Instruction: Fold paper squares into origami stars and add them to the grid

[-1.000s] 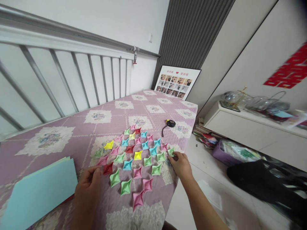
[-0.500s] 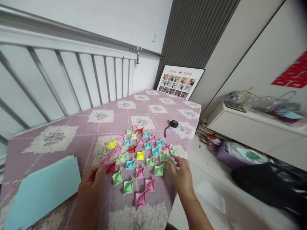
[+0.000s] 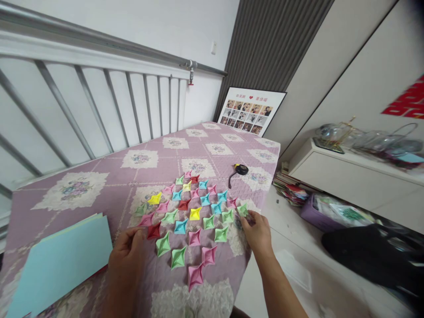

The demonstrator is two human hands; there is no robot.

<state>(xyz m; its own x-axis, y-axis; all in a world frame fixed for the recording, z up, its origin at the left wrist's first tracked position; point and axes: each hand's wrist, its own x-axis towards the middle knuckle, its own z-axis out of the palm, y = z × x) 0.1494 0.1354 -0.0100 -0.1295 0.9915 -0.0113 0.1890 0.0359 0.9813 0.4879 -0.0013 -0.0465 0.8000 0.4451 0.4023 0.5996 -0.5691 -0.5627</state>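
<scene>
Many small folded paper pieces in pink, green, blue, yellow and red stand in slanting rows on the bed-like surface, each an open four-pointed shape. My right hand [image 3: 257,230] is at the right end of the rows, its fingers pinched at the lower edge of a light green folded paper piece [image 3: 242,210]. On the left, my left hand [image 3: 127,247] is closed, thumb against curled fingers, with the fingertips at the left corner of a red folded paper piece [image 3: 154,230]. Whether anything is between those fingers is hidden. A pink folded paper piece [image 3: 195,276] lies nearest me.
A stack of light blue paper sheets [image 3: 66,260] lies left on the purple floral cover [image 3: 109,181]. Behind the rows is a black tape measure [image 3: 241,169]. A photo board [image 3: 250,112] leans at the far end. Right, beyond the edge, are a purple bin [image 3: 309,214] and black bag [image 3: 361,247].
My right hand has shifted right and slightly up, from beside the light green piece to its lower edge. My left hand stays almost in place. The view has moved slightly.
</scene>
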